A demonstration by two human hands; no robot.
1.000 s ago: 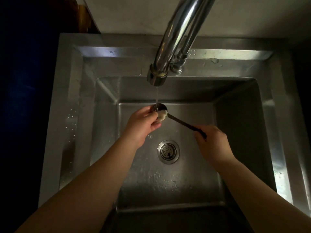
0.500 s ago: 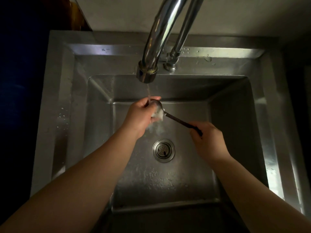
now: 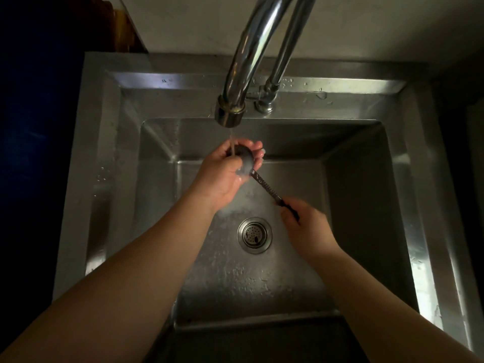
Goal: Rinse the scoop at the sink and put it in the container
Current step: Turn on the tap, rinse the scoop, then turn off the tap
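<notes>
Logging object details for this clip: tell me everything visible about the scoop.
The scoop is a small dark, metal-looking utensil with a rounded bowl and a long thin handle that looks ridged along its middle. It is held over the sink, the bowl under a thin stream from the faucet, the handle slanting down toward the right. The left hand cups the bowl, fingers curled around it; the right hand pinches the handle's end. Its surface looks wet.

Steel sink (image 3: 183, 85) sat below me, basin wet, round strainer drain (image 3: 254, 235) in its floor, droplets on the rim, faucet (image 3: 251, 58) mounted at the back ledge.
</notes>
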